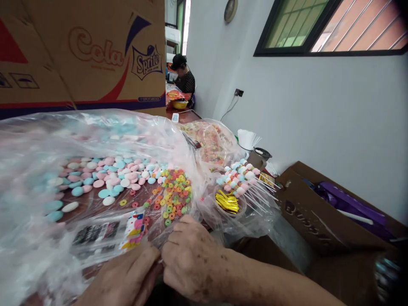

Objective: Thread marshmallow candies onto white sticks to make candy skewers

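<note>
- At the bottom edge, the left hand [123, 278] and right hand [191, 259] meet, fingers curled tight; what they pinch between them cannot be told.
- Both touch the clear plastic bag [41, 178], just beyond the knuckles.
- Ring-shaped candies [172, 195] lie directly ahead of the right hand; pastel oval candies [105, 176] spread further left.
- Finished candy skewers [242, 178] and gold twist ties [227, 202] sit to the right.

Pastel pink, blue and white candies [105, 178]; multicoloured ring sweets [172, 197]; gold twist ties [227, 202]; brown red-printed carton [83, 51]; purple tool [347, 204].
</note>
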Tool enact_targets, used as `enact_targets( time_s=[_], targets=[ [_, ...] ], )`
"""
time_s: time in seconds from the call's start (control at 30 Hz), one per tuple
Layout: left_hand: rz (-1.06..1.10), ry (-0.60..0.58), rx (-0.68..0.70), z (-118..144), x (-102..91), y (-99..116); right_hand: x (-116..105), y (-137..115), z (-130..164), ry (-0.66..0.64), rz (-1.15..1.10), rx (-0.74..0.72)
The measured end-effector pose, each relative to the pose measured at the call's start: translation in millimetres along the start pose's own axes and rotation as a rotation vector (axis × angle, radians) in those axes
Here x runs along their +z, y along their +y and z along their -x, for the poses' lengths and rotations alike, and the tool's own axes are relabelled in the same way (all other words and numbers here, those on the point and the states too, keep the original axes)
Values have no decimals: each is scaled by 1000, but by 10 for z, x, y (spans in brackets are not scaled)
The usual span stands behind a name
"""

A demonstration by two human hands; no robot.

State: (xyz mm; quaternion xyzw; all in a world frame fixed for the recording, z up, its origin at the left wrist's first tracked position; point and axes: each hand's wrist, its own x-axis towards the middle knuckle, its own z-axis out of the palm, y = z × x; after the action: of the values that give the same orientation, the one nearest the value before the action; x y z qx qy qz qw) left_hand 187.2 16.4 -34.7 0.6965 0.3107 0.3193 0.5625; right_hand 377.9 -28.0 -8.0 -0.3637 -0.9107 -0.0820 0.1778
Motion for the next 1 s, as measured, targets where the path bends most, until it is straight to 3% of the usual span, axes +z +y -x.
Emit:
enact_targets(
  time_s=[0.1,0.17,0.23,0.33,0.5,0.63,0.83,1.0],
  targets=[
    [-361,-6,157,-73,-58,118,-125,128,94,133,-52,187],
    [-412,45,119,-86,-105,209,-286,325,228,151,-57,448],
    [-351,55,3,-86,-137,279,-436,590,407,-105,35,800],
    [-124,22,-202,-75,-120,330,-506,961,673,-314,103,964],
    [231,97,-454,-19,51,351,-262,1182,858,-595,169,1067],
    [370,158,-482,29,139,340,-169,1190,834,-695,220,1111],
    [476,175,-547,68,85,308,-307,1227,854,-684,251,1136],
    [536,170,-602,74,64,281,-394,1207,874,-562,200,1134]
  ],
)
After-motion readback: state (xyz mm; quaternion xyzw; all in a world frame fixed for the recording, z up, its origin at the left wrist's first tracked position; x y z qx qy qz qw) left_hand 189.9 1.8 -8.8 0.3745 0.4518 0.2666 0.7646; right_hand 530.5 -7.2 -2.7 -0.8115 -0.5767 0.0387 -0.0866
